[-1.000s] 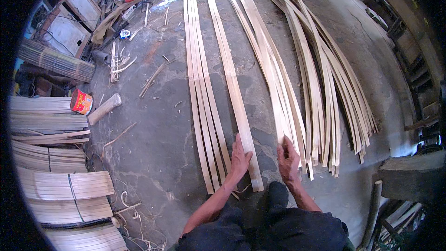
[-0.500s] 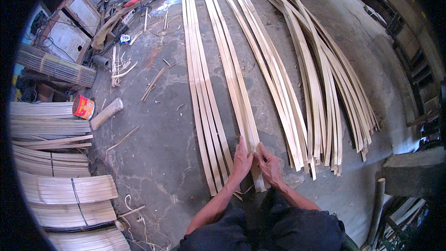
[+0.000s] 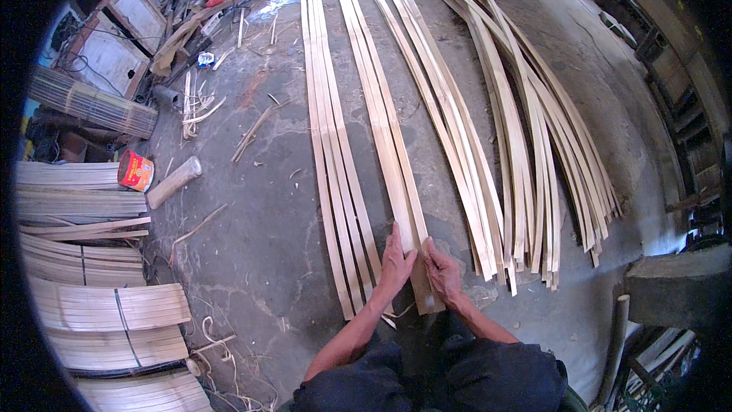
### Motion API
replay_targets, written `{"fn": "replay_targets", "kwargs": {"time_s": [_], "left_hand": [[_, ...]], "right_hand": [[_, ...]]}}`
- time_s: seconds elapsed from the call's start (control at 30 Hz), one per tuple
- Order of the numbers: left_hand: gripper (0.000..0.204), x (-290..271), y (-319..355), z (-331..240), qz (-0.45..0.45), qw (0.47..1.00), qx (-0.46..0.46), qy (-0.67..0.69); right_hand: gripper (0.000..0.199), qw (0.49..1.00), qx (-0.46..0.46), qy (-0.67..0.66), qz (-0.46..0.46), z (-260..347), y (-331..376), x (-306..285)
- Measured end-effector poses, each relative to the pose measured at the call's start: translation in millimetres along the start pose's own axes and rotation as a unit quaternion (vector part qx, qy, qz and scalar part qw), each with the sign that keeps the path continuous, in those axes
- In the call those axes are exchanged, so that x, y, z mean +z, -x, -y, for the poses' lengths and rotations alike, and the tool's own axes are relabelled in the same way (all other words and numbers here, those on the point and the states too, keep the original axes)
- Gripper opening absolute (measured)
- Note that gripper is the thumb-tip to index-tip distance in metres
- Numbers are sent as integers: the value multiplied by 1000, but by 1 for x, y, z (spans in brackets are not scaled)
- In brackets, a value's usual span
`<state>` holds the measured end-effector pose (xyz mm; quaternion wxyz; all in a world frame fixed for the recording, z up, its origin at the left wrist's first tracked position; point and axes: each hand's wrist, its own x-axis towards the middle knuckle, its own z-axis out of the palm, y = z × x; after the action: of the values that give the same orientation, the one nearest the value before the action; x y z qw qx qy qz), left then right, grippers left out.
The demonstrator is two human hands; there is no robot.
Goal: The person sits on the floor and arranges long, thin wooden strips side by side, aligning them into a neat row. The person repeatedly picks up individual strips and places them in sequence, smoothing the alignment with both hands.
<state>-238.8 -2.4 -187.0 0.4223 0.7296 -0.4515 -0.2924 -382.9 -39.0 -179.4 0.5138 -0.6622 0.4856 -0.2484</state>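
Observation:
A narrow row of pale bamboo strips (image 3: 392, 156) lies lengthwise on the floor in front of me, its near end between my legs. My left hand (image 3: 398, 263) grips the row's left edge near that end, fingers pointing forward along it. Opposite it, my right hand (image 3: 444, 271) holds the right edge, thumb side against the strips. The palms and some fingertips are hidden. To the left lies another row of long strips (image 3: 329, 137), with thin gaps at its near part. On the right is a third group of strips (image 3: 450, 130), fanned slightly.
A crossing heap of long strips (image 3: 526, 122) spreads at right. Tied strip bundles (image 3: 114, 309) are stacked at left, near a red tub (image 3: 136, 171) and a short wooden club (image 3: 174, 182). Scraps litter the concrete floor (image 3: 252, 229). A concrete block (image 3: 679, 282) stands at right.
The strips between my hands now lie closer together, and my right fingers have flattened along their edge. Both hands stay in nearly the same place.

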Motion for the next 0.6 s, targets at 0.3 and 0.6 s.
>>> {"fn": "replay_targets", "kwargs": {"time_s": [0.3, 0.6], "left_hand": [[85, -5, -6, 4, 24, 998, 21, -51], [73, -11, -4, -11, 64, 992, -102, -34]], "right_hand": [[45, 995, -57, 79, 7, 16, -2, -8], [47, 992, -83, 72, -64, 23, 24, -9]]}}
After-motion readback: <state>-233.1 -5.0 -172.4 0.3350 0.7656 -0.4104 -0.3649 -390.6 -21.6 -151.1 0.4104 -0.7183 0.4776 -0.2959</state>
